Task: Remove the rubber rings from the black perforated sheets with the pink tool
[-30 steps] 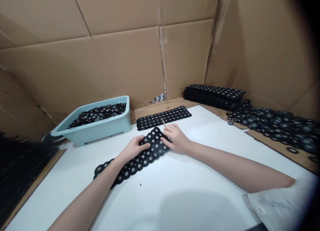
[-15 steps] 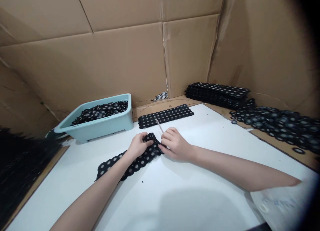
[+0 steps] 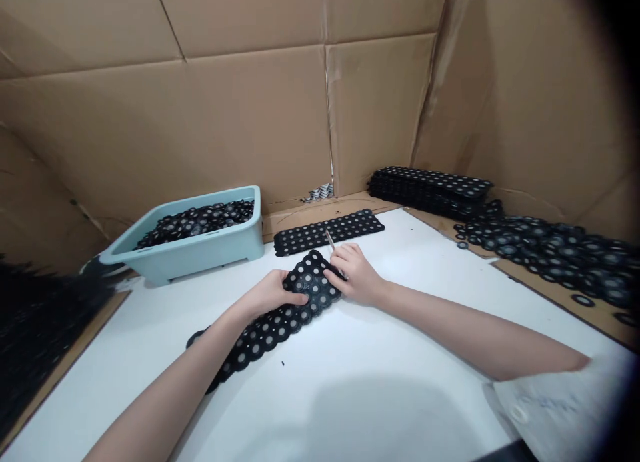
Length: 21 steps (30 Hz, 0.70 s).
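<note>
A black rubber sheet of joined rings with pale round centres point(image 3: 270, 332) lies slantwise on the white table, its far right end lifted a little. My left hand point(image 3: 273, 294) grips its left edge, thumb on top and fingers hidden beneath. At the sheet's right end, my right hand point(image 3: 356, 275) is closed, with the thumb against the sheet's edge. A thin pale stick-like tool point(image 3: 330, 241) pokes up out of that hand; its kind is too small to tell. A second such sheet point(image 3: 330, 232) lies flat behind both hands.
On the left stands a light blue basin point(image 3: 215, 247) full of loose black rings. A stack of black sheets point(image 3: 430, 189) sits at the back right, beside a heap of black rings point(image 3: 560, 249). Cardboard walls point(image 3: 250, 122) enclose the white table point(image 3: 320, 389).
The sheet's right end, folded and bunched before, is now spread out flatter. My right hand has shifted slightly right and away from me, and my left thumb lies farther over the sheet.
</note>
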{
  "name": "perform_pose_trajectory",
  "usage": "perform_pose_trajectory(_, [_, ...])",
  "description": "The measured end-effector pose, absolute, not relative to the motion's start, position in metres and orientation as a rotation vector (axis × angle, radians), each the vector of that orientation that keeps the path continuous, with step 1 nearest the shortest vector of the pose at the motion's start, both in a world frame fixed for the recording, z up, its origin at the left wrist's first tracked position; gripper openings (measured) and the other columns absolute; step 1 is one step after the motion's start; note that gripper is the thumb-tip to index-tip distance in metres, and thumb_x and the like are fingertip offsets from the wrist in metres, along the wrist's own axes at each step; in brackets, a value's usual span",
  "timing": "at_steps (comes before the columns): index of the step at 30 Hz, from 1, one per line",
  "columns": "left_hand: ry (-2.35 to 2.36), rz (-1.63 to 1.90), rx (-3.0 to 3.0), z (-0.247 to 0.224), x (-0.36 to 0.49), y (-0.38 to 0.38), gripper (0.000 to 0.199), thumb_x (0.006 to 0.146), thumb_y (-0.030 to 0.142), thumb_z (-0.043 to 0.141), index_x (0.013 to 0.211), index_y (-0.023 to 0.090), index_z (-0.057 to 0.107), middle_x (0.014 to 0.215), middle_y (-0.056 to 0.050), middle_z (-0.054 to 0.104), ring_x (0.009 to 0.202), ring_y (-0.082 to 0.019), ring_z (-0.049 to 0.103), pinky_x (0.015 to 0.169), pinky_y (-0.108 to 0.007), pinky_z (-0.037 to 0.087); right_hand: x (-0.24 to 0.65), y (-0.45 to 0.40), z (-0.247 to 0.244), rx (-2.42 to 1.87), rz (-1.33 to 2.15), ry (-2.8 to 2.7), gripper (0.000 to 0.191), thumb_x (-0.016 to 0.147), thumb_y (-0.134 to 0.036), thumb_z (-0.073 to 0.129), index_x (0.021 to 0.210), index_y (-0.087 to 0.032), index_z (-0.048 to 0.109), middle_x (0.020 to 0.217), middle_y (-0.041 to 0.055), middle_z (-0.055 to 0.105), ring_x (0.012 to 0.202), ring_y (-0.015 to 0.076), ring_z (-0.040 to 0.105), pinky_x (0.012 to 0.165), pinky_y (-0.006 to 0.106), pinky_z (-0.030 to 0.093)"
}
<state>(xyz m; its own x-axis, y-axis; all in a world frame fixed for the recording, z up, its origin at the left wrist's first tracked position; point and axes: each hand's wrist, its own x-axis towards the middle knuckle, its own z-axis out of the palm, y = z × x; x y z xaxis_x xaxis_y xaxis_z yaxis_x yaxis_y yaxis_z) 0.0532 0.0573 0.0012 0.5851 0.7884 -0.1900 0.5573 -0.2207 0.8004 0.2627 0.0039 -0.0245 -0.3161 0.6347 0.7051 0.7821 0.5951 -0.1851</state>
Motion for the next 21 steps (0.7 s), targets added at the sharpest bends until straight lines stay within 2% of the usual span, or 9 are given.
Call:
perform_pose_trajectory(12, [1.033,0.346,1.903,0.016,0.06,0.04,0.015,0.057,0.029,0.065,0.066,0.018,0.061,0.068,0.002,0.065,0.063,-0.018,0.058,0.06,-0.027,0.043,0.264,0.006,-0.025,-1.116,-0.247,-2.006,0.017,0.084,-0.025,0.042,0.068,-0.017,0.041,0.073,0.0034,0.044,0.074,0.0165,0.039,0.074,0.032,0.031])
perform_pose_trajectory(21, [1.086,0.438,1.869,-0.001,0.064,0.046,0.009,0.056,0.022,0.062,0.061,0.015,0.06,0.058,0.002,0.061,0.056,-0.016,0.054,0.058,-0.027,0.04,0.25,-0.01,-0.019,-0.977,-0.285,-2.071,0.019,0.084,-0.024,0.04,0.067,-0.017,0.043,0.071,0.0038,0.047,0.073,0.0166,0.039,0.075,0.034,0.03])
